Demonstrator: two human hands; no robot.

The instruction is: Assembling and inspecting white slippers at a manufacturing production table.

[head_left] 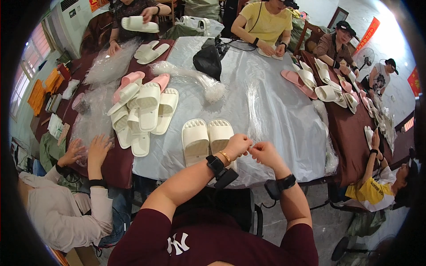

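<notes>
My left hand and my right hand meet over the near part of the table, fingertips pinched close together. Whatever they hold between them is too small to make out. Just beyond them lies a bundle of thin, clear strands, its near end close to my fingers. A pair of cream slippers rests side by side next to my left hand: the left slipper shows almost whole, while my hand and forearm partly cover the right slipper.
Left of the pair is a pile of cream and pink slippers. A clear plastic bundle and black bag lie farther back. A co-worker's hands rest at left; more slippers line the right side, with other people around the table.
</notes>
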